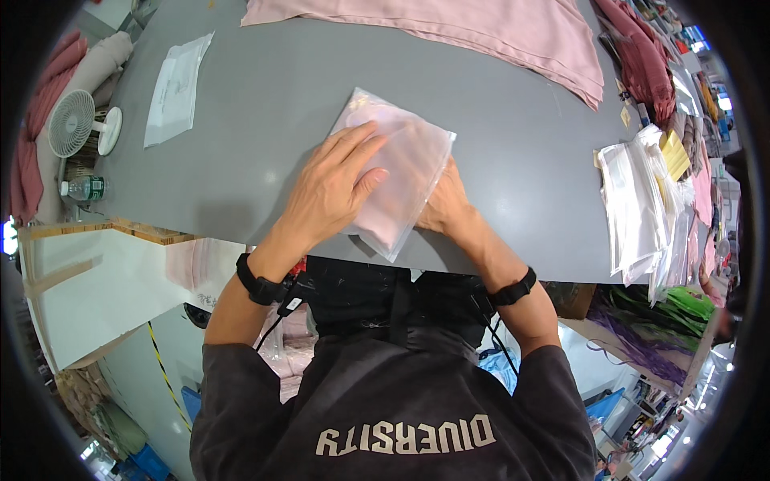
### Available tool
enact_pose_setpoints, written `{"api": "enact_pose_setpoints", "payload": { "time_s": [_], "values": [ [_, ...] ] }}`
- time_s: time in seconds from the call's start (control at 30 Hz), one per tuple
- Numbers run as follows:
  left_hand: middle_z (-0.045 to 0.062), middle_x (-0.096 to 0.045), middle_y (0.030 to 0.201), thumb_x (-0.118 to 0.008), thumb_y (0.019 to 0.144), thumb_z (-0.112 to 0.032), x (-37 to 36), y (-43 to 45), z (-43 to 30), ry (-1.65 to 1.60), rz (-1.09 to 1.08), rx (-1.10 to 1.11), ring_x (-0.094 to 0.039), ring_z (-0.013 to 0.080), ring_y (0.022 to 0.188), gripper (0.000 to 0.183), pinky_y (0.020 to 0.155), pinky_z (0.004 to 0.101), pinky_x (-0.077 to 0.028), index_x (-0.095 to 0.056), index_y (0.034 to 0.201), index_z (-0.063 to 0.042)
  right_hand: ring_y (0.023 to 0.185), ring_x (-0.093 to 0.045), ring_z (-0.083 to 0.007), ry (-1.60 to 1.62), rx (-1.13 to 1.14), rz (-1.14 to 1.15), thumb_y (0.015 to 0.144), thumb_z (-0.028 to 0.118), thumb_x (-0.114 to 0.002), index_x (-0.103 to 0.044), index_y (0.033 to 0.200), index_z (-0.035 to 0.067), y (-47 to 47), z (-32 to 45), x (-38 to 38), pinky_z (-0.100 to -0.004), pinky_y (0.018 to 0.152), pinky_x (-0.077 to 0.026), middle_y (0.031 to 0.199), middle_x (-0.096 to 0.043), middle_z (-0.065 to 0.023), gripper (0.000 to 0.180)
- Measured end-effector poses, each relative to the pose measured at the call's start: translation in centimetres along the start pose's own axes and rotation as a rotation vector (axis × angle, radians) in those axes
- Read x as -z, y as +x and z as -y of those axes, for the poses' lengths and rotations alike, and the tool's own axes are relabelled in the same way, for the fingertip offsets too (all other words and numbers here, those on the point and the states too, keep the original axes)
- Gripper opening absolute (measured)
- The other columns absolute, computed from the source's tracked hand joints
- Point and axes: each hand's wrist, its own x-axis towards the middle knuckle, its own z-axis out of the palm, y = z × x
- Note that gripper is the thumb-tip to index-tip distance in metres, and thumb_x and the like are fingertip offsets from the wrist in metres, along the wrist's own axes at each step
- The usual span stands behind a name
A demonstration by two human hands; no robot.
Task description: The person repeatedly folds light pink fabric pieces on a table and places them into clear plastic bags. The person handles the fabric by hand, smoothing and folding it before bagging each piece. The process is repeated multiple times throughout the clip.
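Observation:
A translucent plastic bag (403, 174) with folded pink fabric inside is tilted in front of me near the table's front edge. My left hand (334, 183) rests on top of the bag, palm down, with its thumb apart from the fingers. From the right, my right hand (446, 198) reaches underneath and holds the bag from below. Its fingers show only faintly through the plastic. A larger sheet of pink fabric (481, 30) lies spread along the far side of the grey table (264, 96).
A flat white packet (175, 90) lies at the left. Past the left edge are a small white fan (73, 123) and a plastic bottle (84, 188). Clear plastic bags (634, 204) are piled at the right edge. A box of purple and green strips (646, 337) stands below.

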Motion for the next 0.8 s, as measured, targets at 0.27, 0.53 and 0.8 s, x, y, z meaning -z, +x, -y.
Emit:
{"api": "enact_pose_setpoints", "payload": {
  "time_s": [0.27,0.53,0.8],
  "values": [
    [0.026,-0.039,0.160,-0.052,0.105,-0.047,-2.3,-0.6,1.3,0.125,0.119,-0.013,-0.035,0.0437,0.150,0.068,0.122,0.0514,-0.031,-0.044,0.154,-0.001,0.142,-0.048,-0.0388,-0.101,-0.037,-0.057,0.093,0.023,-0.067,-0.057,0.140,0.001,-2.2,-0.3,0.9,-0.0497,0.115,-0.040,0.147,-0.056,-0.0194,0.053],
    [0.022,-0.053,0.149,-0.062,0.101,-0.025,-2.2,1.5,0.0,0.081,-0.004,-0.025,-0.052,0.0417,0.132,0.041,0.108,0.0473,-0.044,-0.065,0.134,-0.002,0.068,-0.070,-0.0246,0.319,-0.659,-0.334,0.101,0.024,-0.066,-0.075,0.110,-0.002,-3.6,-1.6,3.2,-0.0368,0.062,-0.057,0.088,-0.075,-0.0122,0.029],
    [0.021,-0.074,0.096,-0.062,0.096,-0.018,-5.3,10.4,0.4,-0.114,0.193,0.066,-0.070,0.0405,0.086,0.025,0.080,0.0472,-0.056,-0.075,0.112,-0.003,0.052,-0.059,-0.0077,0.817,-1.000,-0.152,0.100,0.028,-0.070,-0.072,0.099,-0.003,1.0,-3.8,3.3,-0.0230,0.044,-0.045,0.071,-0.065,-0.0014,0.031]
  ]
}}
